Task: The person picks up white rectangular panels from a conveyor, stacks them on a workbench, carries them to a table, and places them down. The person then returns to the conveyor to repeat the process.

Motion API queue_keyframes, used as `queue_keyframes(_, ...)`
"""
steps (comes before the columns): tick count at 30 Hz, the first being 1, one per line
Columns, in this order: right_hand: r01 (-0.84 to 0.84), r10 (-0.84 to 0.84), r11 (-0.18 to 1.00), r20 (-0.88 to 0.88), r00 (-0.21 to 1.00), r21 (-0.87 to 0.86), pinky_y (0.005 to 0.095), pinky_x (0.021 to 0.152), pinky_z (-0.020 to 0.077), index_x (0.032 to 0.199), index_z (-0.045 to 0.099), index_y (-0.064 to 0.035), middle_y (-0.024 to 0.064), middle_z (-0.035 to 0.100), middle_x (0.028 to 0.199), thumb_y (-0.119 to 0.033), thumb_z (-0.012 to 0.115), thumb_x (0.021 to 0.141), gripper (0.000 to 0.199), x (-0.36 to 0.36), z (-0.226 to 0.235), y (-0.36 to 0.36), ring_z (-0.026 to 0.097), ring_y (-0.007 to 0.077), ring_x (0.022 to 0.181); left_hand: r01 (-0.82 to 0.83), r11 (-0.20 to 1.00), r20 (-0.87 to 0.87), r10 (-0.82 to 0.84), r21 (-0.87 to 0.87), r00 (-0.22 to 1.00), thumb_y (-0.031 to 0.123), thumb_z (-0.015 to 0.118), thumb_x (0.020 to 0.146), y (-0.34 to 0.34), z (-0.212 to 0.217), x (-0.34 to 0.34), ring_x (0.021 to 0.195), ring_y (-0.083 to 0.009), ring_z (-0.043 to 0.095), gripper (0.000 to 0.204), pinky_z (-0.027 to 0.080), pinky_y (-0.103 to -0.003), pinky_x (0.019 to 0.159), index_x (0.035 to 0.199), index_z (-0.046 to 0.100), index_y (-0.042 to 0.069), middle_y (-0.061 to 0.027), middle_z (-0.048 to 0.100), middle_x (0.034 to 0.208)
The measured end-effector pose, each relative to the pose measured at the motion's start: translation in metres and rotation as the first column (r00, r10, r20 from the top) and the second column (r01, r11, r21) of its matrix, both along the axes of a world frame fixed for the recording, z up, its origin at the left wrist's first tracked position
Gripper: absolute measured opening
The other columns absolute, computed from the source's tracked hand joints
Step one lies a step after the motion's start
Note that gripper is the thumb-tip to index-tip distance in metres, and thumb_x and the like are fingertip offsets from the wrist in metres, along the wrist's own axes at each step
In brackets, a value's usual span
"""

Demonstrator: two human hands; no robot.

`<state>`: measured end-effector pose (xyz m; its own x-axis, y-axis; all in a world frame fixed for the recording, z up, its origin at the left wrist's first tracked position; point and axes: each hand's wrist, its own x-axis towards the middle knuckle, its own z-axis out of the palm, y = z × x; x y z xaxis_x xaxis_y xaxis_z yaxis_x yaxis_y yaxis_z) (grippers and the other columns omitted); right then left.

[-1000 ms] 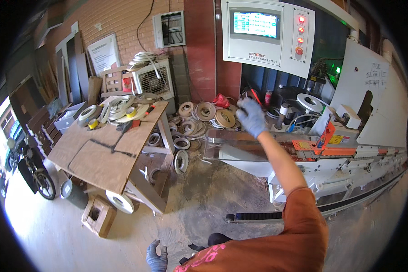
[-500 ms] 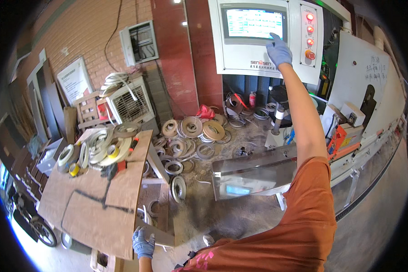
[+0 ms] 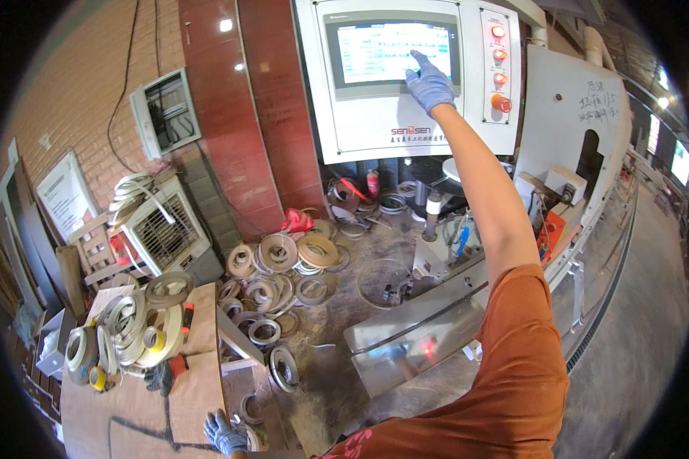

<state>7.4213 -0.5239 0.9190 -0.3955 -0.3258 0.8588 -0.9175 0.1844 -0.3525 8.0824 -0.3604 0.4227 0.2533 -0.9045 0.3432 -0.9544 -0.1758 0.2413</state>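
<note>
Right hand [image 3: 430, 83], index out, other fingers loosely curled, on touchscreen [image 3: 394, 52]: tap lightly w/ fingertip only. Left hand [image 3: 223, 433] spread flat on plywood board [image 3: 142, 413].

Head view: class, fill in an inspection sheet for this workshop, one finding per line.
Surface: brown board, rolls of edge tape piled at its far end.
Job's things: touchscreen lit on white control panel.
Clutter: tape rolls strewn on dusty floor.
Hands: right hand, gloved, fingertip on screen; left hand, gloved, on board edge.
Cables: black cable down brick wall.
Surroundings: air cooler, red column.
</note>
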Motion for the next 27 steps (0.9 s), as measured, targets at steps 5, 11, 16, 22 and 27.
queue_keyframes(5, 0.025, -0.025, 1.0, 0.004, 1.0, -0.004, 0.0406, 0.093, 0.0431, 0.133, 0.044, -0.0266, 0.011, 0.064, 0.108, -0.036, 0.053, 0.086, 0.049, 0.014, 0.006, -0.002, 0.06, 0.029, 0.101, -0.051, 0.992, -0.003, 0.051, 0.118, 0.999, 0.037, 0.072, 0.062, -0.015, 0.01, 0.004, 0.129, -0.0381, 0.03, 0.072, 0.024, -0.049, 0.107, 0.127, 0.048, 0.014, -0.0184, 0.04, 0.136)
queue_keyframes(11, 0.031, -0.03, 1.0, -0.021, 0.999, 0.007, 0.0411, 0.089, 0.0452, 0.133, 0.044, -0.0247, 0.0105, 0.066, 0.094, -0.033, 0.052, 0.086, 0.049, 0.018, 0.004, -0.002, 0.062, 0.028, 0.09, -0.073, 0.981, 0.11, 0.053, 0.182, 0.993, 0.049, 0.065, 0.071, -0.016, 0.025, -0.008, 0.129, -0.0355, 0.03, 0.069, 0.02, -0.053, 0.107, 0.13, 0.045, 0.02, -0.0147, 0.041, 0.137)
queue_keyframes(16, 0.054, -0.055, 0.998, -0.074, 0.996, -0.018, 0.0398, 0.086, 0.0462, 0.133, 0.044, -0.0241, 0.0113, 0.065, 0.087, -0.031, 0.052, 0.086, 0.048, 0.032, 0.006, -0.01, 0.062, 0.0272, 0.086, -0.072, 0.984, 0.149, 0.048, 0.162, 0.988, 0.051, 0.063, 0.072, -0.02, 0.007, 0.004, 0.128, -0.0359, 0.031, 0.068, 0.02, -0.054, 0.107, 0.131, 0.046, 0.022, -0.0134, 0.042, 0.137)
queue_keyframes(22, 0.049, -0.048, 0.998, -0.026, 0.998, 0.031, 0.0407, 0.088, 0.0453, 0.133, 0.044, -0.0237, 0.0123, 0.066, 0.093, -0.031, 0.052, 0.086, 0.049, 0.038, 0.011, -0.016, 0.062, 0.0287, 0.091, -0.076, 0.98, 0.159, 0.046, 0.184, 0.986, 0.052, 0.062, 0.072, -0.022, 0.005, 0.006, 0.128, -0.0362, 0.031, 0.068, 0.02, -0.054, 0.107, 0.131, 0.046, 0.023, -0.0122, 0.041, 0.138)
queue_keyframes(27, 0.057, -0.057, 0.998, -0.034, 0.998, 0.01, 0.0401, 0.092, 0.044, 0.133, 0.044, -0.0233, 0.013, 0.066, 0.099, -0.031, 0.052, 0.086, 0.049, 0.048, 0.011, -0.017, 0.061, 0.0293, 0.097, -0.075, 0.98, 0.141, 0.049, 0.182, 0.989, 0.051, 0.062, 0.073, -0.019, 0.009, 0.005, 0.13, -0.0361, 0.029, 0.067, 0.019, -0.053, 0.107, 0.132, 0.045, 0.023, -0.0114, 0.041, 0.138)
